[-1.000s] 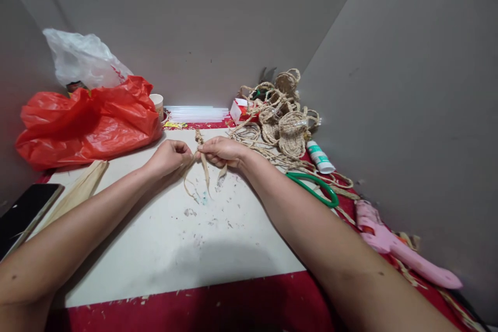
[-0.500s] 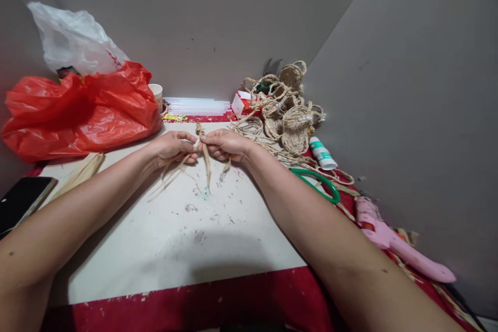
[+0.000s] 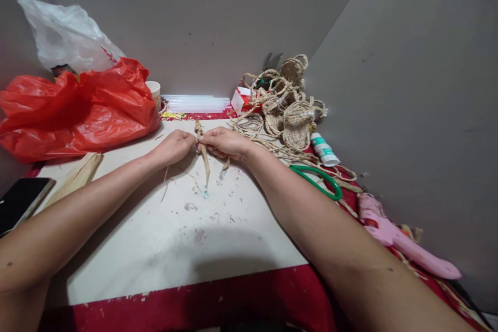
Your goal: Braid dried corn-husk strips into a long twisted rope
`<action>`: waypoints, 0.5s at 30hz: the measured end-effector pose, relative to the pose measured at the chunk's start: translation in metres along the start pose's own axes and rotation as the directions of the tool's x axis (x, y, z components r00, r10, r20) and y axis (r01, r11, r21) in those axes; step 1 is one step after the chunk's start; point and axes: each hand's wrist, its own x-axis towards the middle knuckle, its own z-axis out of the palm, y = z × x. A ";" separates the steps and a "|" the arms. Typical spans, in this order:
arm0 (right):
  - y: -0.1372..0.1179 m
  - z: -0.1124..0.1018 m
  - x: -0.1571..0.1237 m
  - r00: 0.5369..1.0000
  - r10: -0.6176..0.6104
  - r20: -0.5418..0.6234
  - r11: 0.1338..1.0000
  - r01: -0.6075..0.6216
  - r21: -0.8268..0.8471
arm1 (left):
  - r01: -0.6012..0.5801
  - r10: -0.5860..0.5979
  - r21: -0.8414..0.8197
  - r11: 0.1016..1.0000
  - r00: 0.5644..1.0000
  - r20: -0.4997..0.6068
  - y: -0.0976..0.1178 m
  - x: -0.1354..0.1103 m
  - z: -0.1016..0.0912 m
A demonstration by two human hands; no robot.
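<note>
The white board [image 3: 155, 249] covers most of the tabletop in front of me. At its far left corner slumps a red plastic bag [image 3: 85, 111]; at its far right corner sits a heap of braided cord and coiled woven pieces [image 3: 296, 127]. Off the board's right side lies a pink glue gun [image 3: 404, 245]. On its left part are pale husk strips [image 3: 80, 174], flat and unbraided.

Near the middle of the board's far edge the two hands almost meet. The left hand [image 3: 175, 146] is curled nearly into a fist; thin strands [image 3: 164, 184] trail from beneath it, so I take them to be in its grip. The right hand [image 3: 225, 142] pinches the fibre piece [image 3: 198, 126] between thumb and forefinger, just below its top. That short top looks knotted, so I'd call it done; below, a loose strip [image 3: 206, 166] points toward the board's near edge, seemingly unworked.
</note>
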 end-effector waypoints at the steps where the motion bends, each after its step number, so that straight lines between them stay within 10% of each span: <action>1: 0.000 0.000 0.000 1.000 0.001 0.001 1.000 -0.001 0.002 | -0.014 0.014 -0.001 1.000 1.000 0.005 0.001 -0.001 0.000; 15: -0.006 0.003 -0.004 0.996 0.088 0.017 0.992 -0.090 0.087 | 0.130 -0.142 -0.197 0.972 0.988 -0.052 -0.009 0.002 -0.002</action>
